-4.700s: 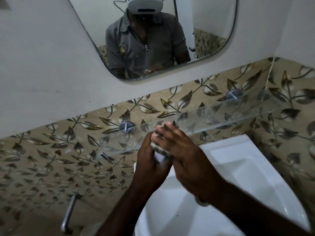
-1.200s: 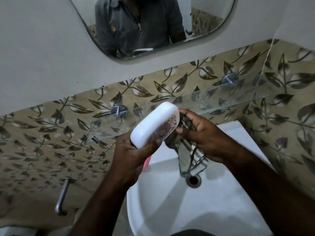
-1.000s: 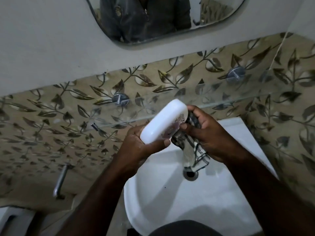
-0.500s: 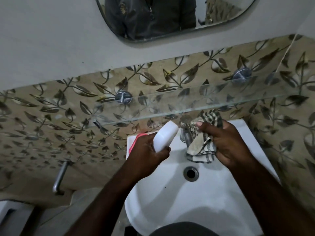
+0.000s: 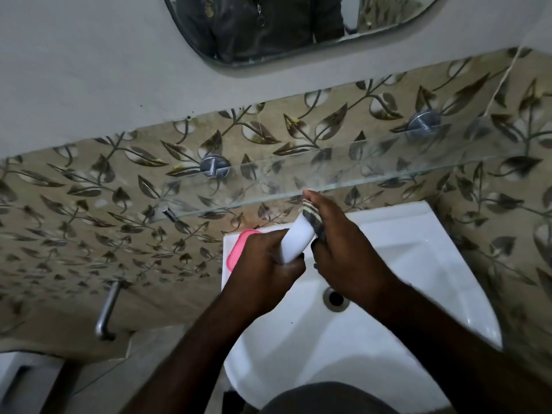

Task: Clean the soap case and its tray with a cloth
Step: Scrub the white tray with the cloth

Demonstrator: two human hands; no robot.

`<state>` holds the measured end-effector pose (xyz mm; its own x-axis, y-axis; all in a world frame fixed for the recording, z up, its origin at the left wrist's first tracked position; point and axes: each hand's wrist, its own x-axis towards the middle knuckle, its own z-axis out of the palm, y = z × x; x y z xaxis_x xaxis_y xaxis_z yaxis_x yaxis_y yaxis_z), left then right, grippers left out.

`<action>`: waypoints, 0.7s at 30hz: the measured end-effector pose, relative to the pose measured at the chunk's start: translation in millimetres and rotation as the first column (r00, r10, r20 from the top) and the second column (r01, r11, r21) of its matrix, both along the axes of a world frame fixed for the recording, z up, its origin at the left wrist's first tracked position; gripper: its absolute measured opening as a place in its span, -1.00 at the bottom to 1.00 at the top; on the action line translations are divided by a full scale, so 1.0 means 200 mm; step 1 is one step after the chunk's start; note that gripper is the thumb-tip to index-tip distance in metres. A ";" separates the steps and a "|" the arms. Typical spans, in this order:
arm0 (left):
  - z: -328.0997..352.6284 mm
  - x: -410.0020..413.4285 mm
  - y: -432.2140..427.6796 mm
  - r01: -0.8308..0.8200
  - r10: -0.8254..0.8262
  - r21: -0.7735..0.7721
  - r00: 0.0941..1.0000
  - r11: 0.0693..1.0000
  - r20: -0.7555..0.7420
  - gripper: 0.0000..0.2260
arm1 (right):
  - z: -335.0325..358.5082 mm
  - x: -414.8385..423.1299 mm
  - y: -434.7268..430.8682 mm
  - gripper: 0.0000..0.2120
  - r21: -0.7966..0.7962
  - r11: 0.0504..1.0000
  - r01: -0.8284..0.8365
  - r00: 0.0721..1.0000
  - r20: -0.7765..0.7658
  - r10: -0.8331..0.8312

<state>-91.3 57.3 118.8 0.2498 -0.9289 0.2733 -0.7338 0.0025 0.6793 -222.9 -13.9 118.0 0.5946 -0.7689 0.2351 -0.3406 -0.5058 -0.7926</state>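
My left hand (image 5: 263,261) grips the near end of the white soap case (image 5: 298,240), fingers curled round it, and holds it tilted over the white basin (image 5: 418,264). My right hand (image 5: 343,252) clutches the checked cloth (image 5: 312,215) and presses it on the case's far end (cloth mostly hidden under my fingers). The pink tray (image 5: 239,249) lies on the basin's far-left rim, just behind my left hand. A glass shelf (image 5: 388,171) runs along the far tiled wall.
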 end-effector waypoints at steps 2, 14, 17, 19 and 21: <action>0.02 0.02 -0.01 0.046 -0.045 -0.020 0.998 0.999 0.054 -0.94 | 0.01 0.04 0.09 -0.39 -0.213 0.977 0.004 0.999 -0.044 -0.013; 0.04 0.03 0.01 0.119 -0.114 -0.099 0.992 0.988 0.054 -0.94 | 0.02 0.06 0.15 -0.29 -0.323 0.946 -0.025 0.998 -0.070 0.003; 0.07 0.00 0.02 0.150 -0.152 -0.161 0.988 0.975 -0.001 -0.79 | 0.04 0.05 0.15 -0.33 -0.355 0.935 -0.012 1.000 -0.005 0.011; 0.10 -0.03 0.04 0.108 -0.121 -0.167 0.990 0.980 -0.071 -0.71 | 0.06 0.02 0.11 -0.36 -0.218 0.976 0.014 0.990 0.140 0.017; 0.11 -0.05 0.06 0.088 -0.117 -0.165 0.978 0.982 -0.174 -0.65 | 0.08 -0.01 0.08 -0.37 -0.098 0.994 -0.051 0.973 0.220 0.072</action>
<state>-101.4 68.7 141.7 0.2141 -0.9019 0.3752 -0.5883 0.1876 0.7866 -224.5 2.2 134.0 0.5649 -0.7019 0.4338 -0.1270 -0.5934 -0.7948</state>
